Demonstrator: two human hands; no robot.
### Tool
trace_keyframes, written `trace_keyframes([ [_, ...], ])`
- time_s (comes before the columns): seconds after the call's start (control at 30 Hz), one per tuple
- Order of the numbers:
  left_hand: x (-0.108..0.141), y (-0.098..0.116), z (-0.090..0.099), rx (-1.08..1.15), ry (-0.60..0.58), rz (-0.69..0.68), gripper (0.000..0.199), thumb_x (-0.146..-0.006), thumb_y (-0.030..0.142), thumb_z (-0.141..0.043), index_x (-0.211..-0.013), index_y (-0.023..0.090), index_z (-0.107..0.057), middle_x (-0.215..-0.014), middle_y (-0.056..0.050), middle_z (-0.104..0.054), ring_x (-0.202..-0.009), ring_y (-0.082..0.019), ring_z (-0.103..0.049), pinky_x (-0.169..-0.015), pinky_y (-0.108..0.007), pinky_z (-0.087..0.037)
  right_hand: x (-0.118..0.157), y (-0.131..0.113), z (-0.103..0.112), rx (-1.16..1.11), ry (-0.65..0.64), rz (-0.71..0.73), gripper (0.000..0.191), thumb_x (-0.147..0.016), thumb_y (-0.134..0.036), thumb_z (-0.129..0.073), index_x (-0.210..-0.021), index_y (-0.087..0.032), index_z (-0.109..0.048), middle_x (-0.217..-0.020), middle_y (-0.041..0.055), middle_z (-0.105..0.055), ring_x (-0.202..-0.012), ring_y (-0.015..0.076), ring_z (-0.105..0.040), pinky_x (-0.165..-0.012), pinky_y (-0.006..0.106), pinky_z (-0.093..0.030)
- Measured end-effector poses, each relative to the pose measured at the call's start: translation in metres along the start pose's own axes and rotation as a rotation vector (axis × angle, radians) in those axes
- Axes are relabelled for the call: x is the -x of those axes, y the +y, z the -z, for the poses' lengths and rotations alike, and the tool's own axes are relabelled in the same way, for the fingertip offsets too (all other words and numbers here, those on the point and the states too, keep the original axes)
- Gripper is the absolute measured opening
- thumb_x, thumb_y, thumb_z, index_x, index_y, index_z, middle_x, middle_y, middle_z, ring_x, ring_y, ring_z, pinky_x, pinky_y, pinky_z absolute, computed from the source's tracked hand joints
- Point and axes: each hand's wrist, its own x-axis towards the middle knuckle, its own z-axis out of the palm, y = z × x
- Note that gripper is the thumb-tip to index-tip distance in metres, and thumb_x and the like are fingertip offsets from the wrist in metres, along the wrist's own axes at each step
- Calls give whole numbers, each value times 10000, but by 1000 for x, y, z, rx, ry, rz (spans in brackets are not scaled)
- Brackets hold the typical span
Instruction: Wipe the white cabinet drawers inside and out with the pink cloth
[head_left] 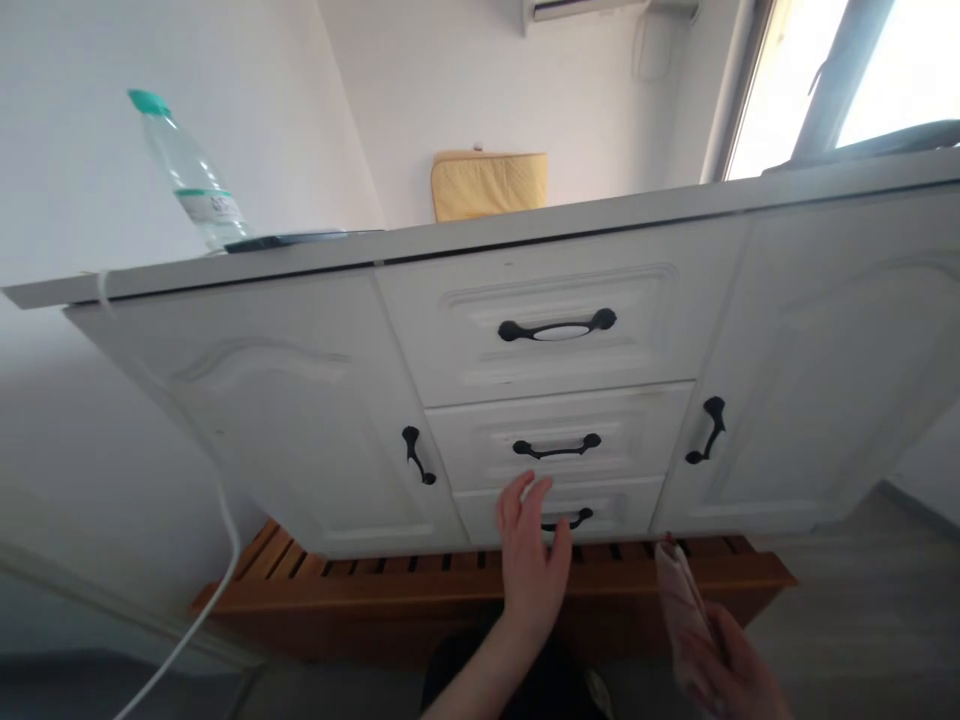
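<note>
In front of the white cabinet's bottom drawer [626, 505], my left hand [531, 560] is raised with its fingers apart and slightly bent, holding nothing. Its fingers partly cover the dark handle [579, 518] of that drawer; whether they touch it cannot be made out. Lower right, my right hand [731, 665] is closed around a folded pinkish-white cloth [681, 600], whose upper end points toward the cabinet's lower edge. The middle drawer handle [556, 447] lies just above my left fingertips. All three drawers are shut.
A brown slatted wooden bench [480, 590] runs below the cabinet. On the cabinet top [450, 236] stand a clear bottle [199, 185] with a green cap and a flat dark object [289, 240]. A white cable [225, 510] hangs at the left. Door handles [706, 432] flank the drawers.
</note>
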Motion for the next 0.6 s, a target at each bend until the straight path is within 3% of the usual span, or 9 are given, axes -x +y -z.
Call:
trace_keyframes([
  [0.03,-15,5,3,-192,16,-191,450,-878,192,-585,-1324,252,-587,-1446,-106,-511,-1386,-284,-405,-1198,-505,-304,3,-4,4,-78,-12,-59,422,-660,-569,-802,-902,-259,-649,-671,5,-657,-582,199,-596,-520,300,-483],
  [0.1,-44,15,5,-490,-2,-417,471,-921,172,-535,-1388,230,-515,-1420,-114,-547,-1346,-280,-440,-1157,-495,-355,11,-15,5,-290,-42,-140,495,-646,-594,-837,-955,-245,-671,-849,49,-739,-783,227,-680,-638,303,-538],
  [0.17,-66,23,3,-715,-91,-498,361,-958,206,-513,-1317,222,-548,-1297,-92,-639,-1235,-273,-527,-1074,-474,-422,19,-28,1,-513,-75,-225,572,-632,-587,-868,-1059,-252,-687,-1045,86,-765,-967,244,-698,-736,313,-560],
  [0.23,-80,27,-2,-843,-185,-515,207,-982,277,-504,-1147,222,-616,-1116,-62,-703,-1099,-264,-593,-980,-450,-465,25,-40,-2,-684,-110,-295,603,-593,-546,-912,-1083,-261,-706,-1133,92,-759,-1027,239,-700,-770,310,-566],
  [0.3,-86,28,-6,-876,-221,-517,187,-998,320,-478,-1042,220,-630,-1018,-47,-712,-1027,-257,-614,-934,-434,-472,29,-49,-1,-777,-162,-322,572,-586,-507,-930,-1059,-250,-739,-1165,89,-755,-1034,228,-706,-811,307,-569],
  [0.47,-74,28,-9,-870,-168,-492,243,-1022,333,-420,-930,222,-616,-930,-28,-699,-968,-239,-618,-900,-408,-443,36,-67,16,-833,-259,-332,486,-645,-494,-902,-1043,-245,-780,-1146,73,-764,-1018,210,-713,-866,302,-568],
  [0.6,-35,29,-6,-784,-78,-566,223,-1009,327,-457,-858,247,-599,-836,16,-669,-877,-216,-598,-859,-383,-404,35,-83,49,-746,-180,-312,485,-614,-513,-906,-993,-233,-789,-1036,85,-781,-927,227,-726,-816,317,-592],
])
